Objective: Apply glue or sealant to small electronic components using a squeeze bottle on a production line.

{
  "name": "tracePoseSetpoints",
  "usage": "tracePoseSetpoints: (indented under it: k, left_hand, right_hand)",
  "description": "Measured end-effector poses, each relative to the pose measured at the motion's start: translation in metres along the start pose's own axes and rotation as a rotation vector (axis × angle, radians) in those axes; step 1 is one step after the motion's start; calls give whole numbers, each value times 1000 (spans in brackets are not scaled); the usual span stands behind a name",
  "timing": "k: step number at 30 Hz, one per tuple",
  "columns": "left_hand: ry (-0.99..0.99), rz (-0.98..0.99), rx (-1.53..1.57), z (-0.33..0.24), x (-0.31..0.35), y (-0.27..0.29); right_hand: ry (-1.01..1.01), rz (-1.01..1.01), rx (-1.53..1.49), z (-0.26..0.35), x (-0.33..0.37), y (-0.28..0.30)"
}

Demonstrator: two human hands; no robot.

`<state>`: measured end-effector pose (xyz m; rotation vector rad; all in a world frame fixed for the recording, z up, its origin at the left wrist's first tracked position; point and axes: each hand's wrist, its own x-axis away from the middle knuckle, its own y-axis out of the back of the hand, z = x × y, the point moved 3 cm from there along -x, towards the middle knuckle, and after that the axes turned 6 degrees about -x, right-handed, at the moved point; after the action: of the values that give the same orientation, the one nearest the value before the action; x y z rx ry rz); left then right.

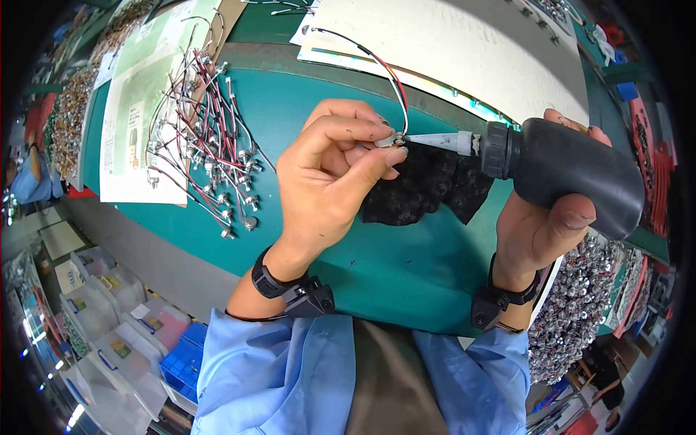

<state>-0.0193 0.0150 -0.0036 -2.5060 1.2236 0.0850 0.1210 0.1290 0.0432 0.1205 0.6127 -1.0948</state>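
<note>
- Single view: head-worn fisheye, left one of a side-by-side pair, looking steeply down at the green bench top (406, 268).
- Close range: left hand (330, 177) and right hand (540, 228) fill frame centre, forearms enter from the lower edge.
- Straight edges bow near the rim; black vignette in corners.
- No second view, so no overlap.

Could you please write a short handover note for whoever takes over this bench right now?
Left hand: pinches a small metal fitting on the end of a red-and-black wire, held above the black cloth.
Right hand: grips a black squeeze bottle, its pale nozzle touching the fitting.
Things: a pile of similar wired fittings lies to the left on the green mat; loose metal parts sit at the right.
Done: how many in the pile are treated cannot be told.
Left: likely finishing this fitting, then any others.
</note>
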Motion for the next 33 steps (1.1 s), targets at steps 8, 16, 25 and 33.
tracePoseSetpoints:
  k: [8,16,25,33]
  left_hand:
    - [6,-13,5,0,-1,0]
    - [-1,-10,8,1,-4,3]
    - [54,-20,61,-2,-8,4]
    - [-172,-335,-185,-59,-63,44]
  right_hand:
    - [46,41,-9,6,-9,10]
    - [-36,-202,-351,28,-39,55]
    - [-125,-10,-772,40,-70,157]
    - [-90,-342,-689,43,-68,155]
